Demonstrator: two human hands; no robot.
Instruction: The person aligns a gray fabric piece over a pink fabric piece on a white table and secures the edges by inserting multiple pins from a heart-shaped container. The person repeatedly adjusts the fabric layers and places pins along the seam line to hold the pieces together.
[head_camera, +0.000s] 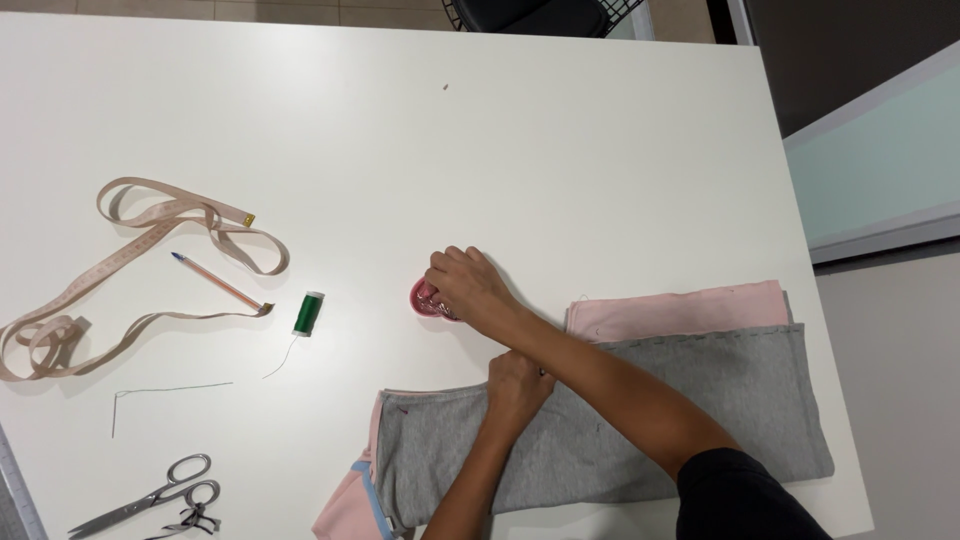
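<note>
A measuring tape (140, 265), pencil (218, 282), green thread spool (309, 313) and scissors (150, 497) lie left.

The right hand (468, 288) covers most of the small pink dish (424, 299), whose contents are too small to tell. The left hand (517, 388) hides its fingertips against the grey fabric (700, 400). The bottom edge cuts off the pink fabric (345, 510) and scissors (150, 497).

Sewing workspace: white table (600, 130) carries beige tape measure (130, 270), steel scissors (150, 497), green thread spool (309, 313), grey and pink fabric (700, 390).
</note>
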